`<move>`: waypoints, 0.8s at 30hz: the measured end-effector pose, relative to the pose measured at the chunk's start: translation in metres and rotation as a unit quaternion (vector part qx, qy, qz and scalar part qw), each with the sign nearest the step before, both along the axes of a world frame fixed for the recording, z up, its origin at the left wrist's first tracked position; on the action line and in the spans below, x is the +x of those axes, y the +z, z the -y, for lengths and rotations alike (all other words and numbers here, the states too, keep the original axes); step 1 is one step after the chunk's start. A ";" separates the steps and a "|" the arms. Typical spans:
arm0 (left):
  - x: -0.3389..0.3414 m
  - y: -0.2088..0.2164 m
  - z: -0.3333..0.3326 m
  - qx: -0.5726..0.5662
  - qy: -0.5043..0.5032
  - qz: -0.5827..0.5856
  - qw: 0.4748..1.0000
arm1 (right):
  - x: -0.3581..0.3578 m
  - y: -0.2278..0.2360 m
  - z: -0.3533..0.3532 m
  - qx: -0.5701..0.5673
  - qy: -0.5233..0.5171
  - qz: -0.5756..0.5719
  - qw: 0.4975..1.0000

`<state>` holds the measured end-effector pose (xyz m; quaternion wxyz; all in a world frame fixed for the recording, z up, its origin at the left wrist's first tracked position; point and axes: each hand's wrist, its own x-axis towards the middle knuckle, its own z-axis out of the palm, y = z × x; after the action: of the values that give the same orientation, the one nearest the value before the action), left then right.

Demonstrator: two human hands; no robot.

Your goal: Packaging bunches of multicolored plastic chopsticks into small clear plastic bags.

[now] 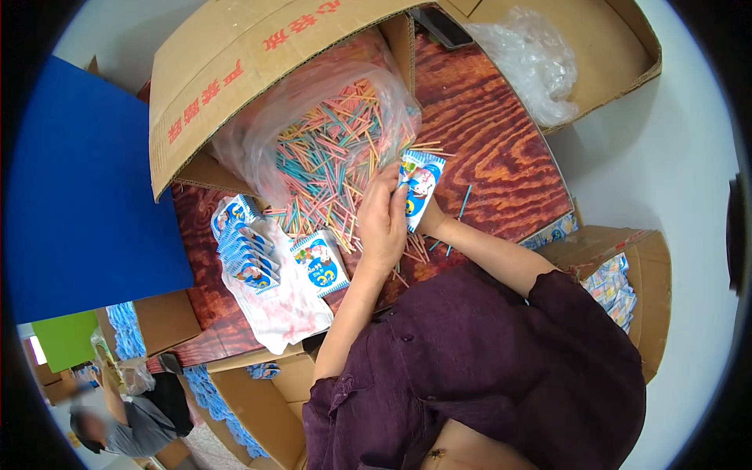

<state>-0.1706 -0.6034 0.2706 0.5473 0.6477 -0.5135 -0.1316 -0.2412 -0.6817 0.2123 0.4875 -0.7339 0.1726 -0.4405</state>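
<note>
L hand [382, 223] holding blue/wht packet [421, 190], R hand [428, 219] mostly hidden behind it. Pastel sticks [325, 160] in clear plastic bag [244, 149] & spread out front, cardboard box [235, 78] around bag, on wood-grain worktop [501, 125]. More pkts [249, 254] on wht cloth [286, 321], L side.

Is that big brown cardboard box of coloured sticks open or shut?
Open: the cardboard box gapes, and thin coloured sticks spill from its clear plastic bag.

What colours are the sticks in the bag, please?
The sticks look pink, blue-green and yellowish, clearest in the head view.
</note>
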 end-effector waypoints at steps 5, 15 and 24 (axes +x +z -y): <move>0.027 0.013 -0.018 -0.044 0.148 -0.165 0.974 | -0.001 0.017 -0.001 0.124 0.001 -0.068 0.990; 0.045 -0.006 -0.071 -0.081 0.190 -0.317 0.926 | -0.028 0.014 0.007 0.093 0.140 -0.176 0.970; 0.037 -0.017 -0.080 -0.085 0.173 -0.374 0.907 | -0.022 0.010 0.008 -0.021 0.149 -0.120 0.981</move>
<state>-0.1340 -0.5233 0.2532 0.7665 0.5806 -0.1604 -0.2229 -0.2636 -0.6899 0.2226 0.5077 -0.8090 0.1089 -0.2755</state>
